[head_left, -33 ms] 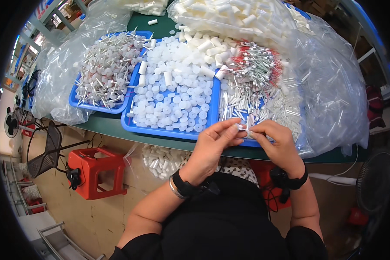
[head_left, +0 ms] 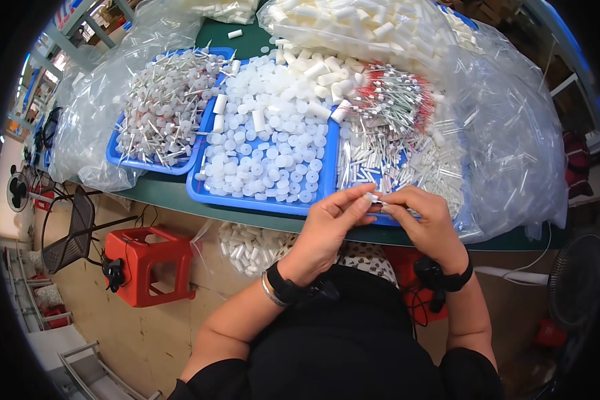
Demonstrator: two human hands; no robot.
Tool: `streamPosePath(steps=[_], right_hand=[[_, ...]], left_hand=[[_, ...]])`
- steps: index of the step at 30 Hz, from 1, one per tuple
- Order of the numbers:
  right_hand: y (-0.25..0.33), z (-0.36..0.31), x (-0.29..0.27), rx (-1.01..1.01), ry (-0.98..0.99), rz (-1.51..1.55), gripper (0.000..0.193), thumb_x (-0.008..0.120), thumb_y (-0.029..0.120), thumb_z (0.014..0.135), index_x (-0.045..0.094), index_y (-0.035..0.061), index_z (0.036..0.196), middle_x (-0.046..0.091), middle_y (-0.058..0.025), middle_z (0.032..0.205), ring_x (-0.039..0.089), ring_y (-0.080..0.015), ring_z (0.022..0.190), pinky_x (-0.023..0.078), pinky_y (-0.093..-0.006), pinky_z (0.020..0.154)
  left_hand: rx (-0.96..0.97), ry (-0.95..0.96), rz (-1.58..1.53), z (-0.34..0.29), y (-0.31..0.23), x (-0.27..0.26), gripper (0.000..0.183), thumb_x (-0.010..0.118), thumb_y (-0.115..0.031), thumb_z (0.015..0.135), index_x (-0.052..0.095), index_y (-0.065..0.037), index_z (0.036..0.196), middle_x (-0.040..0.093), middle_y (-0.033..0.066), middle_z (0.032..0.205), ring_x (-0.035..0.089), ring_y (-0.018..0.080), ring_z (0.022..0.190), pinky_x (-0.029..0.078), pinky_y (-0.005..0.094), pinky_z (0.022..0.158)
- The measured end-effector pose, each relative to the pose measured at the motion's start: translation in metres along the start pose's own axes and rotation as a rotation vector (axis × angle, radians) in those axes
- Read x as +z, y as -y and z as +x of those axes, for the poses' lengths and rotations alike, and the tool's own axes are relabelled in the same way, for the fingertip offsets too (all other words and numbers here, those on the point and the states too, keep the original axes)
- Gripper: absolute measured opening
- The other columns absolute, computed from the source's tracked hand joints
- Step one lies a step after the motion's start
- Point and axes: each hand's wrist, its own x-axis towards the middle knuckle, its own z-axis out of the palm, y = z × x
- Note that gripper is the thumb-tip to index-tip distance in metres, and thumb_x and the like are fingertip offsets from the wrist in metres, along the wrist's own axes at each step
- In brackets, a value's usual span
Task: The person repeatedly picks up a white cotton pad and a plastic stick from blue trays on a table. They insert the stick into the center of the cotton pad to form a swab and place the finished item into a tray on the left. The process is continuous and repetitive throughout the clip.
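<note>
My left hand (head_left: 337,223) and my right hand (head_left: 425,220) meet above the front edge of the right-hand blue tray. Both are closed in a pinch on one small white piece (head_left: 376,199) between the fingertips. Its kind is too small to make out, and fingers cover most of it. Close behind the fingers lie thin clear and white tubes (head_left: 361,159) and a bundle of red and white wire pieces with metal ends (head_left: 400,100). To the left, the middle blue tray (head_left: 247,199) holds many translucent round discs (head_left: 267,163) with white cylinders among them.
A blue tray (head_left: 117,160) at the left is heaped with discs on thin stems. Clear plastic bags (head_left: 507,133) flank the trays, and a bag of white cylinders (head_left: 353,27) lies behind. Below the green table (head_left: 157,193) stands a red stool (head_left: 137,267); a fan (head_left: 579,280) is at right.
My left fingertips have shifted slightly to the right, and the small white piece has turned between the fingers. The trays look the same.
</note>
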Motion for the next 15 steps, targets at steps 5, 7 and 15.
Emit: streamPosePath(steps=[5,7,15], right_hand=[[-0.002,0.001,0.002,0.418,0.119,0.548,0.013,0.057,0.005,0.096,0.065,-0.0044,0.1,0.068,-0.01,0.08,0.068,-0.0144,0.068,0.054,-0.0249,0.061],[0.002,0.0,0.005,0.42,0.15,0.51,0.014,0.056,0.006,0.098,0.064,-0.0048,0.102,0.068,-0.0096,0.079,0.068,-0.0136,0.067,0.055,-0.0239,0.06],[0.004,0.002,0.009,0.056,-0.036,0.105,0.023,0.056,0.005,0.096,0.06,-0.0018,0.118,0.071,-0.0108,0.084,0.069,-0.0171,0.073,0.055,-0.0282,0.07]], left_hand=[[0.033,0.046,0.004,-0.003,0.0,0.002,0.037,0.057,-0.018,0.1,0.056,0.001,0.131,0.062,0.0092,0.122,0.063,0.0148,0.103,0.052,0.0289,0.091],[-0.008,0.054,0.03,-0.002,0.001,0.0,0.034,0.057,-0.017,0.1,0.058,0.0,0.13,0.062,0.0078,0.121,0.061,0.013,0.103,0.052,0.0287,0.091],[0.389,-0.219,0.272,0.0,-0.069,-0.042,0.031,0.061,-0.021,0.097,0.061,0.0,0.121,0.062,0.0008,0.091,0.057,0.0093,0.083,0.049,0.0257,0.076]])
